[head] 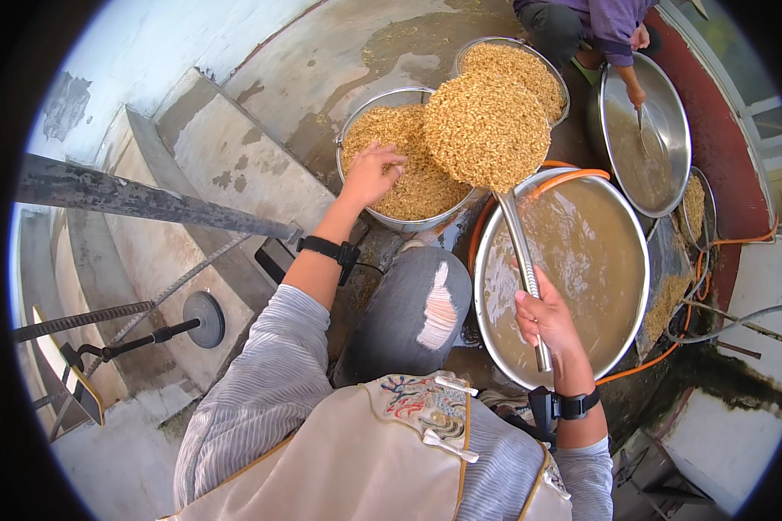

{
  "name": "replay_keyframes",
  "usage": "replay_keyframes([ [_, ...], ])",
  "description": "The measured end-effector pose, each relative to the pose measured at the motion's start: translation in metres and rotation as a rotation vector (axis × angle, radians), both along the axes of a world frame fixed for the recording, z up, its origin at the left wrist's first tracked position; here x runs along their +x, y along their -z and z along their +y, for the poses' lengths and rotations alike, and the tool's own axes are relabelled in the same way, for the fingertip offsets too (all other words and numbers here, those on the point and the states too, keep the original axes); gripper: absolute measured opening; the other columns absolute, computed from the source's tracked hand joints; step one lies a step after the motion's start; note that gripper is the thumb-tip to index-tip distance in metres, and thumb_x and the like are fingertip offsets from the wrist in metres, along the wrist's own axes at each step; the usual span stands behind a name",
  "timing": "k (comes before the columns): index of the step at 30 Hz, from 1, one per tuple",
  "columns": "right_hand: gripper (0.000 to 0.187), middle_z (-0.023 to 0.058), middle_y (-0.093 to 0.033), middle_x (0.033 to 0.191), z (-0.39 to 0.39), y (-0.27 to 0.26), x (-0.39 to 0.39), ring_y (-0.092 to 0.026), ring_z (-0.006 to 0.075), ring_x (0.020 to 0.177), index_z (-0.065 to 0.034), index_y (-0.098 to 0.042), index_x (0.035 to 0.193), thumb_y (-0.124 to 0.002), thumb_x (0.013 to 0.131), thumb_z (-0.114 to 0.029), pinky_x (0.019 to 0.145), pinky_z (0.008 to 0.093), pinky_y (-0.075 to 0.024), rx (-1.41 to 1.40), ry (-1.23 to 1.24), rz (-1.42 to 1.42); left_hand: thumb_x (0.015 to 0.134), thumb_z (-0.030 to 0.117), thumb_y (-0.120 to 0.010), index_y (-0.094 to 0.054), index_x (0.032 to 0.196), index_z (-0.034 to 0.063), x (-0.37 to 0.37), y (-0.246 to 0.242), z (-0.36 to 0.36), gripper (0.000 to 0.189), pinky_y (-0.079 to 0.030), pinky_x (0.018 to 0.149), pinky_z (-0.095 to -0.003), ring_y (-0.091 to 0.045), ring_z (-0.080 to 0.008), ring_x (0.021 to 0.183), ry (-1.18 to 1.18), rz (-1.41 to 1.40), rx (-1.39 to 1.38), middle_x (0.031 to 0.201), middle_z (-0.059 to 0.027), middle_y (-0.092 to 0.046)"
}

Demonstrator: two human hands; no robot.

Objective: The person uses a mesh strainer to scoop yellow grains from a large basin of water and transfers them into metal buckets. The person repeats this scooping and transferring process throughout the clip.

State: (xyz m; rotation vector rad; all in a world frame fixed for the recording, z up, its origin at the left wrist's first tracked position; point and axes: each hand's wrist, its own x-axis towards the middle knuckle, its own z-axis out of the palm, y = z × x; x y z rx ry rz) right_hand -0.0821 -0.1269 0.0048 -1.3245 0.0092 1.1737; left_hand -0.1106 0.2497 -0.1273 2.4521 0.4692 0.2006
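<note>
My right hand [542,306] grips the metal handle of a large ladle or strainer [520,241], whose round head is heaped with wet golden grain [487,130]. The head is above the right rim of a metal bucket [410,225] full of the same grain. Over that bucket's left part is my left hand [373,174], fingers spread and slightly curled, at or just above the grain; contact is unclear. Below the ladle handle stands a wide metal basin [573,260] of cloudy brown water. Another grain-filled bucket [511,75] stands behind the ladle head.
A co-worker's hand [635,96] holds a ladle in a second basin [658,143] of murky water at upper right. Beyond it sits a small grain container [694,205]. An orange hose [645,369] runs around the basin. Concrete steps [234,150] and a metal pole [150,202] are left.
</note>
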Motion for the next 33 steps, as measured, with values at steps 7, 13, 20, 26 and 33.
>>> replay_keyframes([
  [7, 0.054, -0.0052, -0.039, 0.061, 0.040, 0.039, 0.008, -0.030, 0.0052, 0.036, -0.0118, -0.029, 0.146, -0.050, 0.097, -0.004, 0.032, 0.0228, -0.0279, -0.102, -0.146, -0.228, 0.100, 0.031, -0.047, -0.054, 0.134, 0.0032, 0.015, 0.018, 0.026, 0.044, -0.042, 0.102, -0.0386, -0.055, -0.0336, 0.121, -0.413, -0.435, -0.308, 0.133, -0.0211, -0.055],
  [13, 0.063, 0.0223, -0.060, 0.123, 0.040, 0.063, 0.016, -0.059, 0.0357, 0.113, -0.0079, -0.032, 0.147, -0.058, 0.091, -0.006, 0.096, 0.0402, -0.0449, -0.325, -0.266, -0.735, 0.104, 0.039, -0.036, -0.041, 0.145, 0.0029, 0.033, 0.038, 0.038, 0.054, -0.026, 0.114, -0.0354, -0.037, -0.0275, 0.139, -0.388, -0.414, -0.355, 0.148, -0.0166, -0.042],
  [20, 0.064, 0.0278, -0.061, 0.120, 0.040, 0.058, 0.013, -0.058, 0.0458, 0.112, -0.0111, -0.030, 0.148, -0.059, 0.091, -0.009, 0.094, 0.0446, -0.0467, -0.391, -0.291, -0.933, 0.103, 0.046, -0.036, -0.037, 0.148, 0.0075, 0.043, 0.037, 0.038, 0.059, -0.028, 0.114, -0.0391, -0.035, -0.0319, 0.139, -0.370, -0.389, -0.452, 0.148, -0.0198, -0.038],
  [26, 0.066, 0.0283, -0.064, 0.111, 0.045, 0.057, 0.012, -0.061, 0.0468, 0.103, -0.0138, -0.028, 0.149, -0.058, 0.091, -0.009, 0.088, 0.0478, -0.0482, -0.398, -0.275, -0.993, 0.103, 0.047, -0.035, -0.037, 0.148, 0.0079, 0.043, 0.036, 0.039, 0.059, -0.027, 0.114, -0.0387, -0.035, -0.0314, 0.140, -0.342, -0.402, -0.474, 0.149, -0.0194, -0.038],
  [33, 0.068, 0.0293, -0.066, 0.090, 0.047, 0.063, 0.016, -0.063, 0.0481, 0.084, -0.0142, -0.026, 0.149, -0.057, 0.089, -0.005, 0.073, 0.0526, -0.0501, -0.503, -0.291, -1.118, 0.103, 0.046, -0.035, -0.038, 0.147, 0.0062, 0.048, 0.041, 0.045, 0.059, -0.026, 0.115, -0.0376, -0.035, -0.0300, 0.140, -0.302, -0.440, -0.494, 0.149, -0.0186, -0.039],
])
